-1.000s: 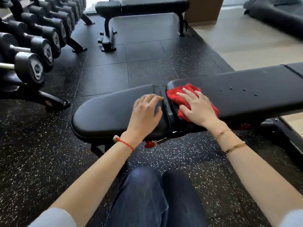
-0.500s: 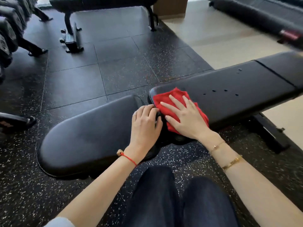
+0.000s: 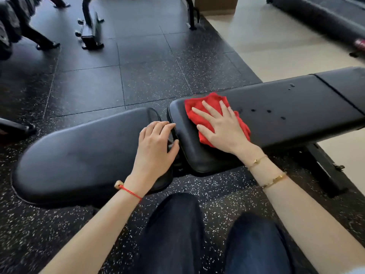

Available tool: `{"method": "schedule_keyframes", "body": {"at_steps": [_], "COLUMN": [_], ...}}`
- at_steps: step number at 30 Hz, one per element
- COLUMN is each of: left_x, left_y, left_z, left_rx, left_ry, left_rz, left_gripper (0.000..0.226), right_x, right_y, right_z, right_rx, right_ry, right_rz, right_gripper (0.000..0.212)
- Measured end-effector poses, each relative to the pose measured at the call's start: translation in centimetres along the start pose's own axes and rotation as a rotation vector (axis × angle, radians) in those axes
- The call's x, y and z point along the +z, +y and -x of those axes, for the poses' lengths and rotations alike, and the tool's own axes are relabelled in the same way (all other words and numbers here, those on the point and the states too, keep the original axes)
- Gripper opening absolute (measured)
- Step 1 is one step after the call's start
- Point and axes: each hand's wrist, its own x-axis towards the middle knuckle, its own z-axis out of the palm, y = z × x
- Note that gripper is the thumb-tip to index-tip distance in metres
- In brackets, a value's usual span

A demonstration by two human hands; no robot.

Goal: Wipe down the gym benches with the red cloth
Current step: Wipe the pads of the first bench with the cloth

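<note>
A black padded gym bench lies across the view in two parts: a seat pad [image 3: 79, 155] on the left and a long back pad [image 3: 286, 107] on the right. The red cloth [image 3: 205, 107] lies on the left end of the back pad. My right hand [image 3: 221, 127] presses flat on the cloth, fingers spread. My left hand [image 3: 156, 149] rests on the right end of the seat pad, its fingers curled over the edge by the gap between the pads. A few dark wet spots [image 3: 268, 111] dot the back pad right of the cloth.
A second bench's black frame [image 3: 90, 34] stands on the speckled rubber floor [image 3: 148, 76] at the back. Dumbbell rack feet [image 3: 45, 44] show at the far left. Beige floor [image 3: 276, 46] and a dark machine base [image 3: 324, 22] lie at the right. My knees [image 3: 177, 224] are below the bench.
My right hand has slid the red cloth up and to the right along the back pad. The view has turned right, so the dumbbell rack has left the frame. My left hand stays on the seat pad.
</note>
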Motion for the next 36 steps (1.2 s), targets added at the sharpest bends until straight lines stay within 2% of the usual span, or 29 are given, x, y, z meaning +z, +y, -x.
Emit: {"method": "schedule_keyframes", "body": {"at_steps": [2,4,8,12,17,20,24,29,33,36], "left_x": [0.0,0.1,0.4,0.2,-0.1,-0.1,-0.2,-0.2,-0.1,0.9], "left_y": [-0.1,-0.2,0.3,1.4,2.6,3.0,3.1,3.3,3.1,4.2], "left_z": [0.0,0.0,0.2,0.5,1.2,1.2,1.3,1.6,1.7,1.5], "left_rx": [-0.014,-0.027,-0.040,-0.130,-0.279,-0.328,-0.338,-0.346,-0.309,-0.302], "left_ry": [-0.003,0.006,0.045,0.074,0.153,0.174,0.200,0.211,0.187,0.197], "left_rz": [0.004,0.012,-0.030,-0.123,-0.238,-0.262,-0.238,-0.220,-0.260,-0.232], "left_gripper": [0.043,0.042,0.040,0.037,0.033,0.030,0.027,0.026,0.027,0.025], "right_x": [0.1,-0.3,-1.0,-0.9,-0.5,-0.6,-1.0,-1.1,-0.7,-0.4], "right_y": [0.8,2.8,6.2,4.9,3.6,5.8,7.6,5.2,3.3,4.7], "right_z": [1.7,2.4,-0.5,-3.9,-0.3,1.5,0.0,-3.2,-1.9,0.8], "right_rx": [-0.119,-0.144,-0.036,-0.014,-0.276,-0.337,-0.261,-0.189,-0.291,-0.415], "right_ry": [0.003,-0.002,-0.034,-0.114,-0.085,-0.058,-0.057,-0.122,-0.110,-0.060], "right_rz": [-0.044,-0.068,-0.046,-0.040,-0.032,-0.060,-0.051,-0.058,-0.074,-0.088], "right_gripper": [0.054,0.053,0.052,0.052,0.053,0.053,0.052,0.053,0.053,0.054]}}
